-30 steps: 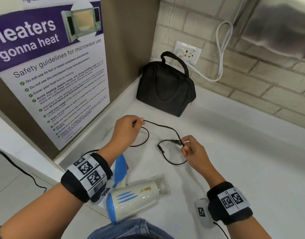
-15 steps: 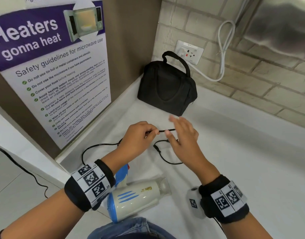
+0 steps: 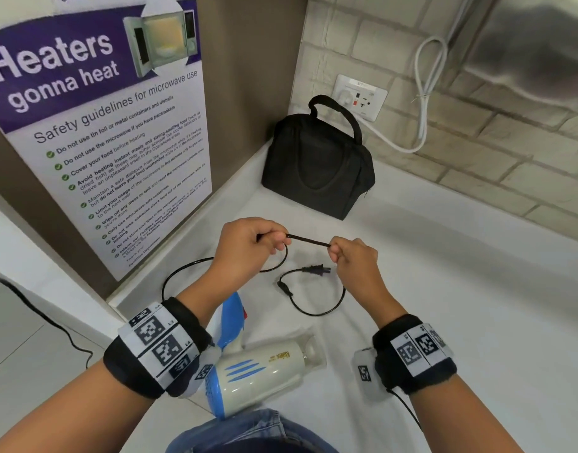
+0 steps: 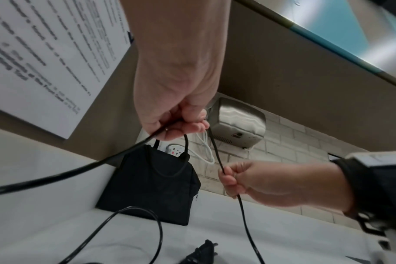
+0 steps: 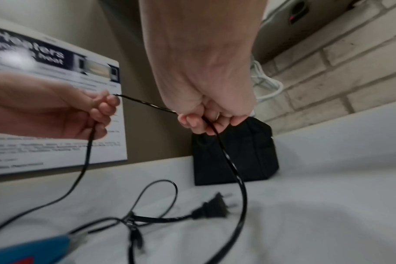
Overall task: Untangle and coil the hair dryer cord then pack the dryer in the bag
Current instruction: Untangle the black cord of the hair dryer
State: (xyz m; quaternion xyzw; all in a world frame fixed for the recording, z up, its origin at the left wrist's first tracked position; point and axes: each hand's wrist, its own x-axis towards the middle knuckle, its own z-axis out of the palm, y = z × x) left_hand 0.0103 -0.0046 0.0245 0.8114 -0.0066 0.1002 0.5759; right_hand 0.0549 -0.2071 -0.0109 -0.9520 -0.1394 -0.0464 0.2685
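Note:
A cream and blue hair dryer (image 3: pixel 261 374) lies on the white counter (image 3: pixel 444 322) at the near edge. Its thin black cord (image 3: pixel 308 240) stretches taut between my two hands above the counter. My left hand (image 3: pixel 248 246) grips one stretch of cord (image 4: pixel 124 153) in curled fingers. My right hand (image 3: pixel 353 256) pinches the cord (image 5: pixel 226 157) a short way off. Slack loops and the two-pin plug (image 3: pixel 315 269) lie on the counter below the hands; the plug (image 5: pixel 213 207) points right. The black bag (image 3: pixel 317 165) stands zipped in the far corner.
A poster (image 3: pixel 94 132) covers the panel to the left. On the brick wall behind the bag sit a socket (image 3: pixel 359 96) with a white cable (image 3: pixel 424 93) plugged in and a steel hand dryer (image 4: pixel 236 125). The counter's near edge runs by my lap.
My hands drew together, then spread apart again. The right hand, open half a second ago, now pinches the cord, and the stretch between the hands is pulled straight.

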